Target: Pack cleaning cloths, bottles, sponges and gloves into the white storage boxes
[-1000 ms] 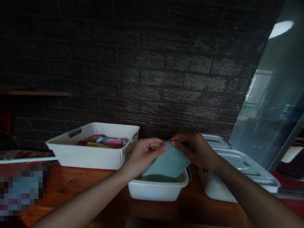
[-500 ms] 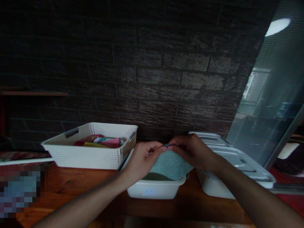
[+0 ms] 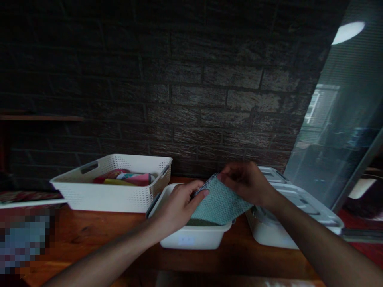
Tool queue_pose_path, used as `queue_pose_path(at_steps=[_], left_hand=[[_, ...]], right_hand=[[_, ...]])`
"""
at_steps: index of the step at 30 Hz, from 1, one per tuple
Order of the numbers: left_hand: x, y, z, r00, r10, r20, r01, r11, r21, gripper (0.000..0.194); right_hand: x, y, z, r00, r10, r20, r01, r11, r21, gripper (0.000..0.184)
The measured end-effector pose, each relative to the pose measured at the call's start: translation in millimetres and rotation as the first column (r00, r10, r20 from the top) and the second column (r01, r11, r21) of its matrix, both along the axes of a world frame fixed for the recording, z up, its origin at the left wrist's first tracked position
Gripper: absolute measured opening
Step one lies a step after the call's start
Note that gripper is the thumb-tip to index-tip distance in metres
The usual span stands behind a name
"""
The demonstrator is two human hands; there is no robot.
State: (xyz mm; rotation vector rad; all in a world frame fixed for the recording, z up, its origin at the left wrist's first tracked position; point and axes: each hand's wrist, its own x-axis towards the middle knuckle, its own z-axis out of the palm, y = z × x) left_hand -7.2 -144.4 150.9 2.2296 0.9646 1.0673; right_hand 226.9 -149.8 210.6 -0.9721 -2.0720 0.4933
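Observation:
A light teal, nubby-textured cloth (image 3: 223, 203) with a dark patterned edge is stretched between my hands. My left hand (image 3: 177, 205) pinches its edge at the lower left, thumb on the near side. Higher up, my right hand (image 3: 249, 184) grips the upper corner between thumb and fingers. The cloth slants up to the right and hangs over a small white bin (image 3: 206, 240) on the wooden table. Dark green material (image 3: 200, 223) shows inside that bin; my left hand and the cloth hide much of its opening.
To the left, a white perforated basket (image 3: 104, 198) holds several colourful folded items (image 3: 140, 179). At right stands a white lidded box (image 3: 302, 203), with another lid (image 3: 271, 173) behind it. A dark brick wall (image 3: 185, 95) backs the wooden table (image 3: 89, 231); glass (image 3: 329, 131) is at far right.
My right hand has moved up and right, drawing the cloth's corner with it. My hands are farther apart, and more of the dark patterned edge shows between them.

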Motion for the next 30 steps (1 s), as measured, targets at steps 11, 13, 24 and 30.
queue_pose_path(at_steps=[11, 13, 24, 30], left_hand=[[-9, -2, -1.9, 0.989, 0.048, -0.143, -0.040, 0.997, 0.059, 0.029], [-15, -2, -5.5, 0.983, 0.040, -0.179, -0.025, 0.996, 0.089, 0.031], [-25, 8, -9.4, 0.989, 0.103, -0.104, -0.092, 0.990, 0.105, 0.029], [-35, 10, -13.2, 0.968, -0.011, -0.251, 0.044, 0.991, 0.126, 0.031]], right_hand=[[1, -1, 9.6, 0.992, -0.120, -0.038, 0.124, 0.984, 0.127, 0.020], [2, -1, 13.6, 0.988, -0.144, -0.051, 0.150, 0.979, 0.135, 0.022], [3, 1, 16.0, 0.989, -0.145, -0.039, 0.149, 0.976, 0.158, 0.025], [9, 5, 17.7, 0.977, -0.211, -0.021, 0.211, 0.962, 0.173, 0.027]])
